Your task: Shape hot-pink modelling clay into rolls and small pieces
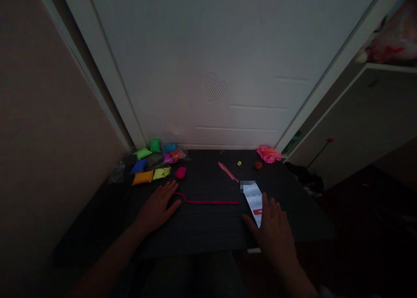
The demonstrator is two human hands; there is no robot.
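My left hand [157,207] lies flat on the dark table, thumb apart from the fingers. Its fingertips cover or touch the left end of a long thin pink-red clay strand [211,202], which runs straight to the right after a small bend. Above that hand sits a magenta lump of clay [180,173]. My right hand [275,228] is spread, with fingers extended over the right edge of a lit phone [252,198] and the thumb by its lower left. The phone shows a timer-like screen with a red button. Pink modelling tools [228,172] lie beyond the phone.
Coloured clay packets, including an orange one [142,177] and a green one [155,145], are grouped at the back left. A pink flower-like piece [269,154], a brownish-red lump [258,165] and a small yellow bit [239,163] lie at the back right. A white panel [208,50] rises behind the table [202,233].
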